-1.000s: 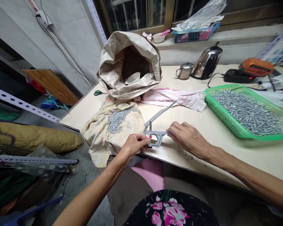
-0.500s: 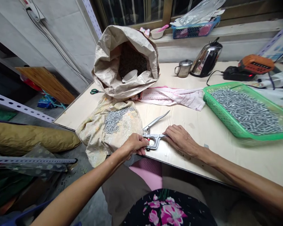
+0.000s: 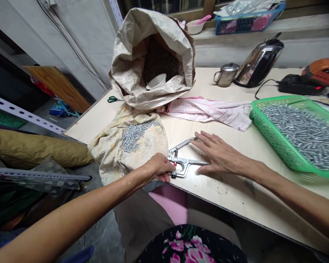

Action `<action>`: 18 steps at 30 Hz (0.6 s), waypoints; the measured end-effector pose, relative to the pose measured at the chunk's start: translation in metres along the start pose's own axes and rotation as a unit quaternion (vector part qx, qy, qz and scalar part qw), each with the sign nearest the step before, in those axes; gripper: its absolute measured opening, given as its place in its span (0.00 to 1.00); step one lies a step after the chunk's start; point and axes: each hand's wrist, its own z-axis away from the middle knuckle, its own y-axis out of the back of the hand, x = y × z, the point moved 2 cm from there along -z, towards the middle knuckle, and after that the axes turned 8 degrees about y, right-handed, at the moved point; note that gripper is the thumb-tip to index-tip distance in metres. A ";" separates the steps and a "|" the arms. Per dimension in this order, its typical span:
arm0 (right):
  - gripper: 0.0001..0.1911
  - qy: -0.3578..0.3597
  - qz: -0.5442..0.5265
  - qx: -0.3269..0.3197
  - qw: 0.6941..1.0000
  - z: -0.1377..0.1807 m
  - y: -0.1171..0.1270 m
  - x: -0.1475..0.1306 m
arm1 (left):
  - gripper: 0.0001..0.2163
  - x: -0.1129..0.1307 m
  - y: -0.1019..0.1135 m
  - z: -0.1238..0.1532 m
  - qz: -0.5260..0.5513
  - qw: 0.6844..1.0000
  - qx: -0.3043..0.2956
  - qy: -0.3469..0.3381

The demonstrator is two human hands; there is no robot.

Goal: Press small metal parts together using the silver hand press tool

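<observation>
1. The scene is taken in by a single camera worn on the person's head.
2. It is aimed forward and down, from above the floral garment point(image 3: 194, 244) at the near edge, across the table point(image 3: 181, 128).
3. The left hand point(image 3: 159, 166) and right hand point(image 3: 220, 153) are viewed at close range, near the middle.
4. The floor point(image 3: 106, 235) is included left, the window sill point(image 3: 304, 27) far.

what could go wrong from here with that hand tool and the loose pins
The left hand has its fingers at the head of the hand tool, so they might get pinched if the right hand squeezes its spread handles. The cloth hangs over the table edge; a tug could spill the pins.
</observation>
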 end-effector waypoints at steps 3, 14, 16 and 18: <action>0.55 0.000 0.022 -0.046 0.999 -0.009 -0.003 0.013 | 0.12 0.001 0.000 0.003 -0.001 1.000 0.005 0.008; 0.37 0.009 0.018 -0.041 0.999 -0.015 0.007 0.005 | 0.14 0.002 0.000 0.004 0.014 1.000 -0.014 0.012; 0.34 0.002 0.020 -0.039 0.999 -0.013 0.005 0.005 | 0.14 0.001 0.001 0.002 0.026 0.999 -0.022 0.014; 0.32 -0.008 0.026 -0.033 0.999 -0.007 0.003 0.005 | 0.15 0.001 0.003 0.003 0.031 0.999 -0.011 0.015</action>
